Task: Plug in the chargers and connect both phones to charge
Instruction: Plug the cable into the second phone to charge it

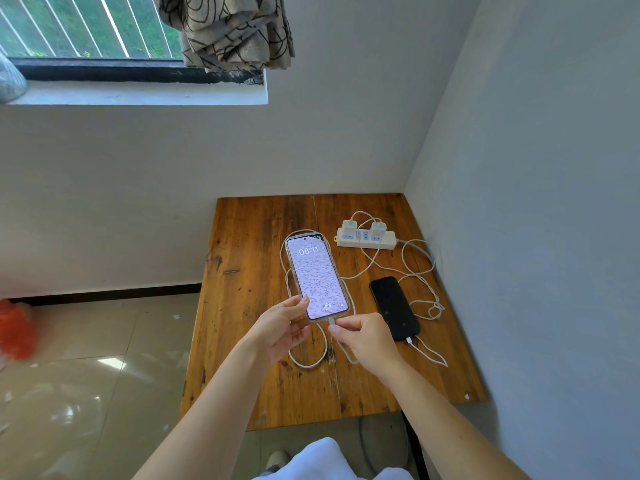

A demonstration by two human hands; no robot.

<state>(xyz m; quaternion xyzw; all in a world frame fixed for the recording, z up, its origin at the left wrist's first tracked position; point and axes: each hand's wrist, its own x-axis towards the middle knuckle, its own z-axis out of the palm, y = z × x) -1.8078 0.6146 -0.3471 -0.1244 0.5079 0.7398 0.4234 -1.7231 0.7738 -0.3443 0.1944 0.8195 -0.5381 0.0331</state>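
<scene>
- Wooden planks, worn and orange-brown, make up the table [249,341] pushed into the corner of the room; everything for the task lies on its right half, close to the back right corner where the power is.
- My left hand [280,329] pinches the lower left edge of the lit phone [317,277], thumb on the screen side and fingers under it, so the body stays steady while the plug goes in. The phone sits over the middle of the table, its top aimed at the back edge.
- Its screen glows with a clock, which I take as a sign that it has woken to the charger, though I cannot be sure the plug is fully home.
- My right hand [362,336] pinches the white connector [331,321] between thumb and forefinger, right at the phone's bottom port, the other fingers curled out of the way.
- The white cable [304,363] loops slack towards the front edge and around the phone's left side, so nothing tugs on the port.
- The dark phone [394,308] lies flat nearer the right edge, its own cable already seated at its near end.
- At the back right, the power strip [366,238] carries both white chargers [349,226], placed within cable reach.
</scene>
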